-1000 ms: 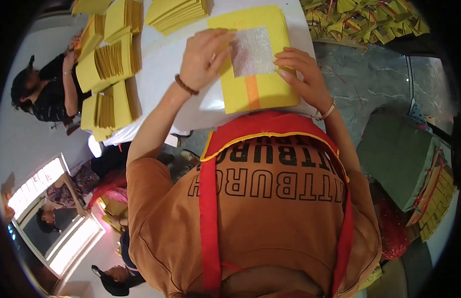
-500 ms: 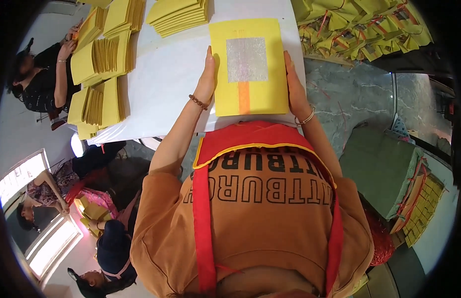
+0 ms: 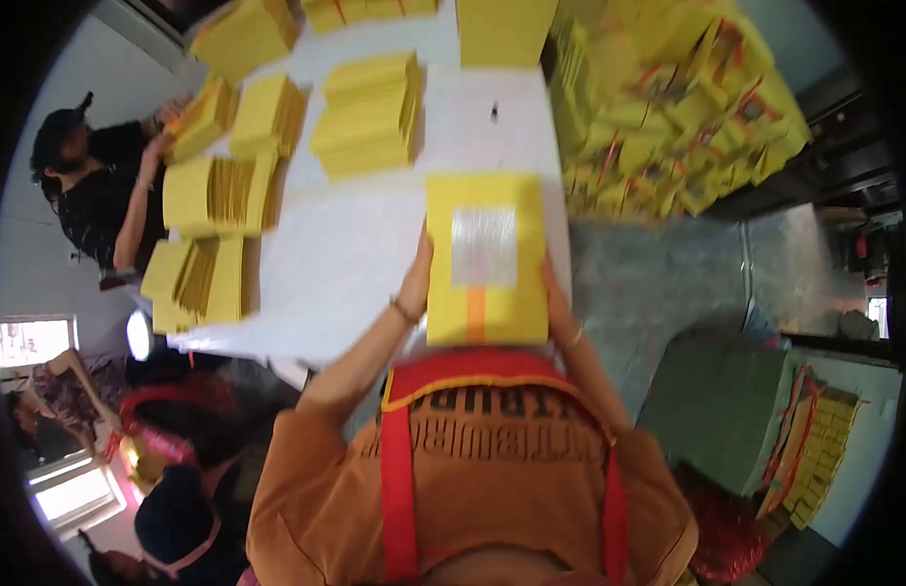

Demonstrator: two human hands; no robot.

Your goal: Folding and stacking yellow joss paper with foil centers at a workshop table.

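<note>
Between my two hands is a stack of yellow paper sheets (image 3: 487,259), with a silvery square and an orange strip on its top face. It is at the near edge of the white-covered table (image 3: 326,259), right in front of my red apron. My left hand (image 3: 417,278) presses flat along the left side of the stack, its fingers pointing away from me. Against the right side rests my right hand (image 3: 558,303), gripping it from there. The undersides of both hands are hidden, and I cannot tell whether the stack touches the table.
Several yellow paper stacks (image 3: 370,117) stand on the table's left and far parts. A big heap of yellow paper bundles (image 3: 668,127) lies at the far right. A co-worker in black (image 3: 101,186) handles paper at the left. A green-covered block (image 3: 716,410) stands at right.
The view has tilted toward the far side, showing more of the table and heap; my hands and the stack now appear lower in the picture. Both hands still hold the stack.
</note>
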